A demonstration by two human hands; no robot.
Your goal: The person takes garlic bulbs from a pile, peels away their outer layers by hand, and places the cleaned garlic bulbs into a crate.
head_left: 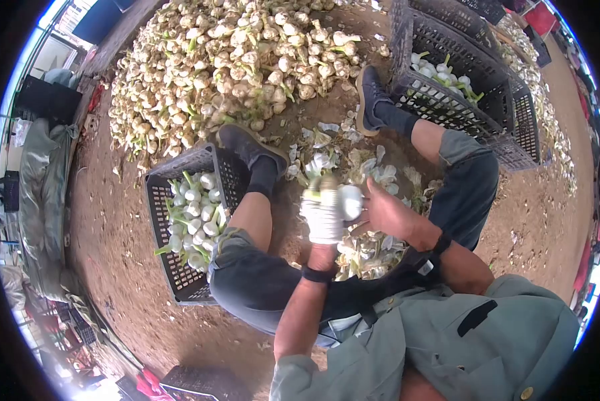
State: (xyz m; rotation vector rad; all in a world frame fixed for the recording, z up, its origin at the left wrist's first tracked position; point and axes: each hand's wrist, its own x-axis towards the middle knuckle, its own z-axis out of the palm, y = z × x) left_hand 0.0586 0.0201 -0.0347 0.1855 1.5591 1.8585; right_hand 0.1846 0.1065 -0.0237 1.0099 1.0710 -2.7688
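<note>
Between my hands is a peeled-looking white garlic bulb (350, 202), smeared by motion. My left hand (322, 212), in a white knit glove, is closed against the bulb's left side; a bit of yellow-green stem shows at its fingers. Bare and close to the bulb's right side, my right hand (394, 212) has its thumb raised and its fingers apart around the bulb. Whether the right fingertips touch it is hard to tell. Below both hands lie loose garlic skins (370, 257) on the ground between my legs.
A large heap of untrimmed garlic (226, 67) covers the ground ahead. By my left leg stands a black crate (154, 200) holding clean white bulbs (194, 217). More black crates (447, 113) stand beyond my right foot, one with several bulbs (443, 73).
</note>
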